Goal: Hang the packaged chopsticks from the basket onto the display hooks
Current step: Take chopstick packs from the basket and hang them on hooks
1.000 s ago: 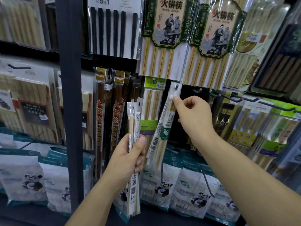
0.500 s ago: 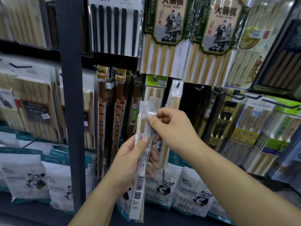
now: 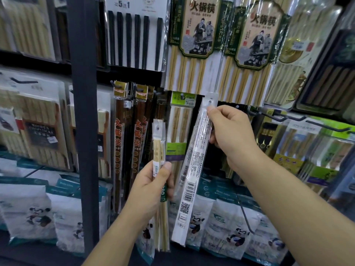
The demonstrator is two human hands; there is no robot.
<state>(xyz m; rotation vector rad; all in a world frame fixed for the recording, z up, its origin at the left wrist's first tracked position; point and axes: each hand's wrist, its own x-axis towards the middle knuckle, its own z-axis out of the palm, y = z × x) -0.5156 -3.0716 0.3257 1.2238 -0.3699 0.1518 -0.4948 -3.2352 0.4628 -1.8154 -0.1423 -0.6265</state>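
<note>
My right hand (image 3: 232,139) pinches the top of one slim clear chopstick pack (image 3: 194,169), white printed back toward me, barcode low on it. Its hang hole sits just above my fingers, in front of the dark gap in the display. The pack slants down to the left. My left hand (image 3: 151,187) grips a small bundle of the same slim chopstick packs (image 3: 159,150) upright, thumb across the front, their hang holes at the top. An empty black display hook (image 3: 276,117) juts out to the right of my right hand. The basket is out of view.
A dark steel upright (image 3: 82,112) stands left of my left hand. Brown long chopstick packs (image 3: 119,143) and a green-labelled pack (image 3: 179,131) hang behind my hands. Large bamboo chopstick packs (image 3: 196,45) hang above. White panda bags (image 3: 226,227) fill the bottom row.
My right hand took one pack from the bundle in my left hand and lifted it up and to the right. One second ago it was at the hook with another pack.
</note>
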